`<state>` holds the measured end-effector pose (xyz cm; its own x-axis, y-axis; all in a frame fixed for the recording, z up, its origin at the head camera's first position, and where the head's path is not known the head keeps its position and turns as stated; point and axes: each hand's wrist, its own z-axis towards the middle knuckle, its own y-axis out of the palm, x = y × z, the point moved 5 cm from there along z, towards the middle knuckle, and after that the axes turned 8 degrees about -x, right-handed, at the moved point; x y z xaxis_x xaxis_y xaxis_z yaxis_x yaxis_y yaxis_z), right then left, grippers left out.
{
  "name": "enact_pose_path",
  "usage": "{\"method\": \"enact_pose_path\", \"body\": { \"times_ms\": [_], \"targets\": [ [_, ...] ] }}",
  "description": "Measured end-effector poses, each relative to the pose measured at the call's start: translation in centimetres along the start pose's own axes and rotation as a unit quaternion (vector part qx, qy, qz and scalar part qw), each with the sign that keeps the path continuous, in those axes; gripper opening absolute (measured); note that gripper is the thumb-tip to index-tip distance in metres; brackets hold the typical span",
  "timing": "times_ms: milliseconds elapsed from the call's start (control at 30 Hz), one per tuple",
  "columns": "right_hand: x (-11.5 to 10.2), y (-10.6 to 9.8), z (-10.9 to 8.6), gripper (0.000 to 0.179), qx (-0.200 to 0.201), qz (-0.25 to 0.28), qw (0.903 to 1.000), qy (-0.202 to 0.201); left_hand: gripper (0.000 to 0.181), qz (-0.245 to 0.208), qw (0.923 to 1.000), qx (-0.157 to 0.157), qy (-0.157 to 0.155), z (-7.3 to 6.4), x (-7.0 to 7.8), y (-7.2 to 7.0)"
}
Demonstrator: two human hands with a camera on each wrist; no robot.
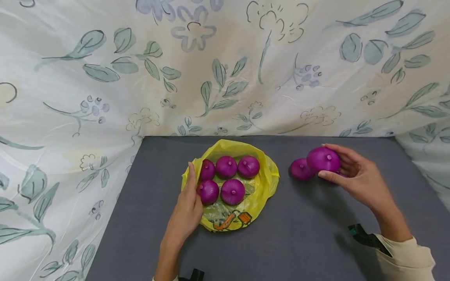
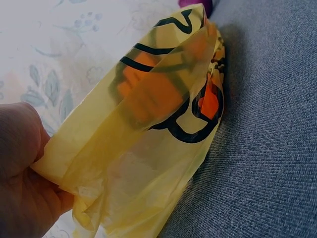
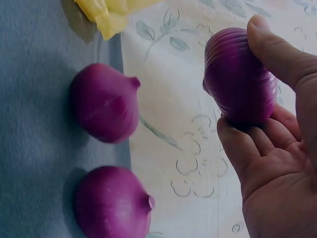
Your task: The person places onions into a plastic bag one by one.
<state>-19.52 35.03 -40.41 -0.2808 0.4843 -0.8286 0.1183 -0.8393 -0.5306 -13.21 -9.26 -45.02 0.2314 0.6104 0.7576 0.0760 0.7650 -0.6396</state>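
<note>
My right hand (image 1: pixel 362 177) holds a purple onion (image 1: pixel 323 159) between thumb and fingers, raised off the table. In the right wrist view the gripped onion (image 3: pixel 240 77) shows its ridged side, and two more onions, an upper one (image 3: pixel 105 103) and a lower one (image 3: pixel 113 203), sit on the table. From the head view one of these, the left onion (image 1: pixel 301 169), shows plainly; the other is mostly hidden behind the hand. My left hand (image 1: pixel 186 212) pinches the left rim of a yellow plastic bag (image 1: pixel 268 191), its mouth spread open. Several onions (image 1: pixel 233 191) lie inside.
A dark grey cloth-covered table (image 1: pixel 281 249) lies under everything. Behind it and on both sides hangs a floral-patterned sheet (image 1: pixel 218 101). Orange and black print (image 2: pixel 153 94) marks the bag's outside.
</note>
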Motion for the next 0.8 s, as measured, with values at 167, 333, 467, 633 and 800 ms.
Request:
{"method": "enact_pose_path", "body": {
  "times_ms": [167,333,467,633,800],
  "targets": [
    [-0.7,0.7,0.2,0.079,-0.006,0.001,0.9999,-0.014,0.091,0.006,1.0,0.002,-0.001,-0.1,0.0,-0.1],
    [-1.3,1.3,0.1,0.077,-0.006,-0.011,0.9999,-0.009,0.092,0.014,0.9999,0.006,0.002,-0.1,0.0,-0.2],
    [-1.9,2.0,0.3,0.077,-0.013,-0.012,0.9998,-0.009,0.091,0.013,0.9999,0.007,0.002,-0.1,0.1,-0.2],
    [-2.6,3.0,0.5,0.078,-0.022,0.004,0.9996,-0.019,0.091,0.006,1.0,0.003,-0.002,-0.2,-0.1,-0.1],
    [-3.3,3.9,0.7,0.077,-0.026,0.017,0.9991,-0.028,0.091,0.0,1.0,0.002,-0.002,-0.2,-0.1,-0.1]
  ]
}}
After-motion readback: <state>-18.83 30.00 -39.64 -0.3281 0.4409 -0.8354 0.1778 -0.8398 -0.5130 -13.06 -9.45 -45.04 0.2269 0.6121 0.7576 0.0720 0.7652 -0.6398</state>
